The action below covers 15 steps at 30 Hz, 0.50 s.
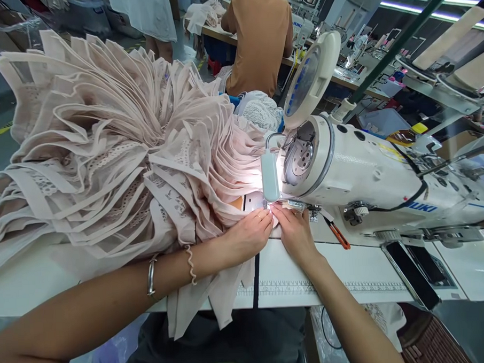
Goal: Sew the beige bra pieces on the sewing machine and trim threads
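Behind the bench, the workroom is crowded with machines, and a co-worker in a brown top [257,39] sits at another table, back towards me, while someone in a pale garment [143,15] stands further left. My white worktable [350,265] has a ruler strip [330,287] along its front edge. The beige cloth pieces [120,138], with lace-like patterned panels, lie heaped in many folds to the left of my hands and beyond them, and the pink-lit folds of the heap reach right up to the sewing machine [345,155]. My left forearm crosses in front of the heap, and some pale ends hang over the table edge below it. My left hand [252,232] and right hand [294,230] meet under the small lamp [270,177], fingertips nearly together and bent down onto the edge of a piece at the machine's needle area. The fingers are drawn in close, but I can't tell whether they pinch the cloth or only press it flat. Just right of my right hand lies an orange cutter [338,234]; further right, a dark phone [410,275] rests near the table's edge.
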Tool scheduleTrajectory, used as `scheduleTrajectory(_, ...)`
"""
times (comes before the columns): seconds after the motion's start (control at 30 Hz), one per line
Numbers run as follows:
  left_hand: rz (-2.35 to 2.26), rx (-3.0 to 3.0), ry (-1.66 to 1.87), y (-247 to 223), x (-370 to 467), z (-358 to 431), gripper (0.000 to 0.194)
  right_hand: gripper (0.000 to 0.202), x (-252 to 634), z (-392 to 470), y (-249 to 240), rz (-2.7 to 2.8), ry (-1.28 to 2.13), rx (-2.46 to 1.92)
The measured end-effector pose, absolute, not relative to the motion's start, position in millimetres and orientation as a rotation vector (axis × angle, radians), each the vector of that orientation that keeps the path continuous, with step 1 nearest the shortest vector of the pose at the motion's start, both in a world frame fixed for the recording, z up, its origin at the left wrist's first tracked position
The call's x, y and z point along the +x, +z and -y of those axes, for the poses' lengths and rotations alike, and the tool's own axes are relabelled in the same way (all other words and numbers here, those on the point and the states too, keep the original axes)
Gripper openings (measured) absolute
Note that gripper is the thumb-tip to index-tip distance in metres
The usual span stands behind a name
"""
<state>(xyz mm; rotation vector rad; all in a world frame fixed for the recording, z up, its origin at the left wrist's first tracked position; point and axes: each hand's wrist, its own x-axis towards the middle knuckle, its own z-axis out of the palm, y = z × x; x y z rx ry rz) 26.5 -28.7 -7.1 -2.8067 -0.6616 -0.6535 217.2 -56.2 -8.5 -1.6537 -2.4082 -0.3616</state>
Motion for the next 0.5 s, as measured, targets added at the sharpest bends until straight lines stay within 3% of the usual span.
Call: scheduleTrajectory(0.5, 0.683, -2.881, -0.692, -5.0, 24.6, 21.6, 0.03, 0.055, 209.7, 53.6, 1.5, 2.409, -0.219, -1.813)
